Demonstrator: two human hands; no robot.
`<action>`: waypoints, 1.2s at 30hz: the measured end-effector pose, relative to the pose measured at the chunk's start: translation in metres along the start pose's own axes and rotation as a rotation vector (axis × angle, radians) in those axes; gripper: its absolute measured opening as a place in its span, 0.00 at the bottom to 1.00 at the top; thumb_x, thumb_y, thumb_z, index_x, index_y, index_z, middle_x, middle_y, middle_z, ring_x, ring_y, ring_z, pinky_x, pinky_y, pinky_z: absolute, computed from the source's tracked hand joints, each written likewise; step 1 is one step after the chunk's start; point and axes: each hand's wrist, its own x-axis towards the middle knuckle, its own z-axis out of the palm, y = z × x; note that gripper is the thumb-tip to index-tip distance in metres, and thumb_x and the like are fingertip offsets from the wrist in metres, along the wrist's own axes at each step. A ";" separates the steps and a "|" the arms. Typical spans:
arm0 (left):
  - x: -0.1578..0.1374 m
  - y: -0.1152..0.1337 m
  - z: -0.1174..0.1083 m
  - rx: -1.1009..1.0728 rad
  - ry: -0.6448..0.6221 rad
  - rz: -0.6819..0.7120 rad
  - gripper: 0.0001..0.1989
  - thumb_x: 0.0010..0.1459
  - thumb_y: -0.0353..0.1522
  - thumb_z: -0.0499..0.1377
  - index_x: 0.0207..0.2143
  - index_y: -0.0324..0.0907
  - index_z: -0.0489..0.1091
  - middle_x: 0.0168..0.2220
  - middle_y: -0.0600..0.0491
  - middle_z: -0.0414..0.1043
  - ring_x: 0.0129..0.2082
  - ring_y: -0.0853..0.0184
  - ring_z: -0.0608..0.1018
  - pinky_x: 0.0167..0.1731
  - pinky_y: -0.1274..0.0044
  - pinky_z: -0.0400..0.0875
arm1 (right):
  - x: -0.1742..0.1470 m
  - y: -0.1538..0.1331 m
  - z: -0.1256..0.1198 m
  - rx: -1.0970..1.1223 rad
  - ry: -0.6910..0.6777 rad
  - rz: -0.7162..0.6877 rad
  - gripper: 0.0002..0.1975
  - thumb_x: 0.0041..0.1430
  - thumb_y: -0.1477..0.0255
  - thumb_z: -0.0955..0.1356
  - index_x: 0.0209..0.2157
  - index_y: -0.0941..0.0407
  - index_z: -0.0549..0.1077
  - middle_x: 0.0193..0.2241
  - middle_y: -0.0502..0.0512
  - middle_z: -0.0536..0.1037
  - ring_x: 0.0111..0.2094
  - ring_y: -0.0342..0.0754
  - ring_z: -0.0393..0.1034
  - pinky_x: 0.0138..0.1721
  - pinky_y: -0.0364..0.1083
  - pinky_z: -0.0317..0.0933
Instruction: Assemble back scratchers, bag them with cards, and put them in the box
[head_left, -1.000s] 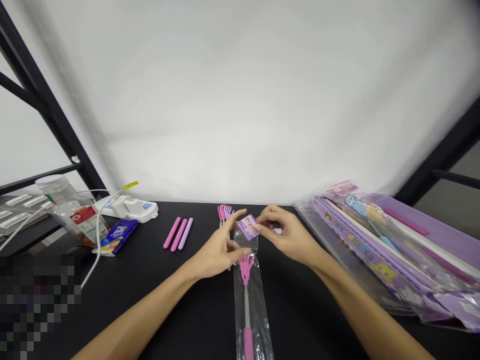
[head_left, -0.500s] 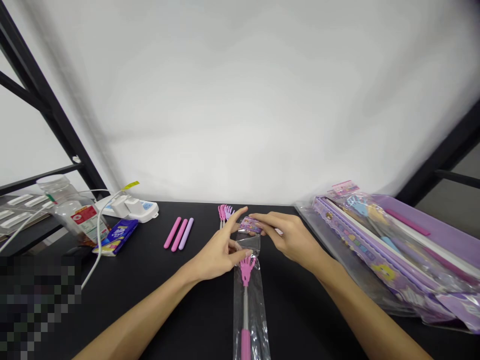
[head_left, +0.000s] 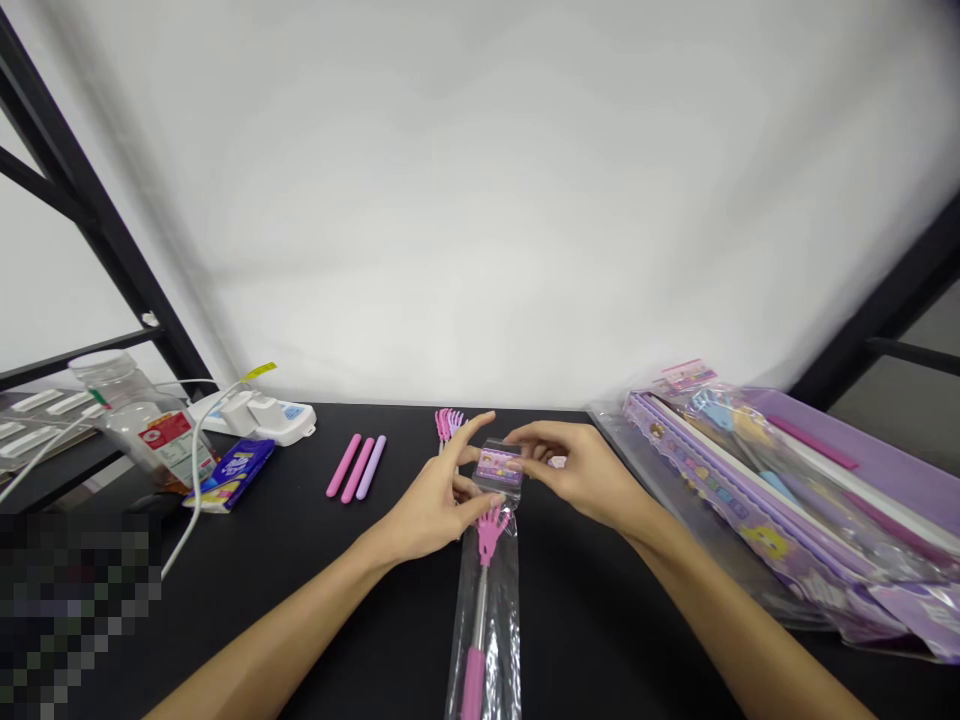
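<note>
Evidently the work is standing partway: a pink back scratcher [head_left: 481, 608] is already lying inside a clear sleeve [head_left: 504, 610] on the near middle of the bench [head_left: 592, 610]. A printed card [head_left: 496, 467] is resting at the sleeve's far end, seemingly within its film; final placing and any closing are probably remaining. The left hand [head_left: 431, 508] is pinching the sleeve just beyond the scratcher's head, while the right hand [head_left: 583, 467] is gripping the card's right edge between thumb and fingers. Farther off, more scratcher heads [head_left: 443, 424] are showing, apparently unwrapped. The left hand is hiding their shafts, the scratcher's near end is running out of view, and shiny film is leaving the card's exact seating unclear. Behind the right hand, a small pale piece [head_left: 557, 462] is only partly showing.
</note>
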 end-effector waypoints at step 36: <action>-0.002 0.003 0.004 0.033 -0.016 0.041 0.41 0.59 0.30 0.61 0.68 0.57 0.43 0.47 0.49 0.69 0.24 0.75 0.76 0.21 0.82 0.65 | 0.000 -0.003 0.024 0.332 0.106 0.186 0.12 0.49 0.64 0.75 0.34 0.56 0.75 0.24 0.50 0.76 0.27 0.46 0.72 0.30 0.45 0.67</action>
